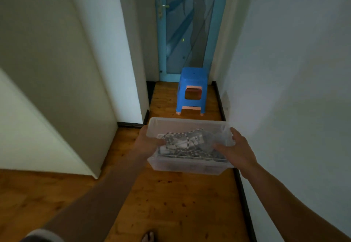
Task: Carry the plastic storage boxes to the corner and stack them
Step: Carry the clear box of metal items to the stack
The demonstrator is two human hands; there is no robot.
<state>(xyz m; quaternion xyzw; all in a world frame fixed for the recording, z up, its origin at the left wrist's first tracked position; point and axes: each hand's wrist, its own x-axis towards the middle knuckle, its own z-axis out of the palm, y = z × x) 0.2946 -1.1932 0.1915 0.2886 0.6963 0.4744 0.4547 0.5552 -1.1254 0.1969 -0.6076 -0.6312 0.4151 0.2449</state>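
A translucent, lidless rectangular plastic storage box (187,166) is held in the air at about waist height over the orange-brown wooden floor (171,203) of a narrow hallway, between white walls. The left hand (147,143) clasps its left end wall, the fingers curled round the side and showing dimly through the plastic. The right hand (238,150) grips the right end, thumb laid inward over the rim and the other fingers wrapped round the outer wall. Inside lies a loose tangle of black-and-white patterned cords (182,141), so the load is probably light but may slide if the box tilts. The thin walls likely flex and feel slick, so holding under the rim at both ends seems the safest grip. A blue plastic stool (191,82) stands ahead, before a blue-framed glass door (190,32).
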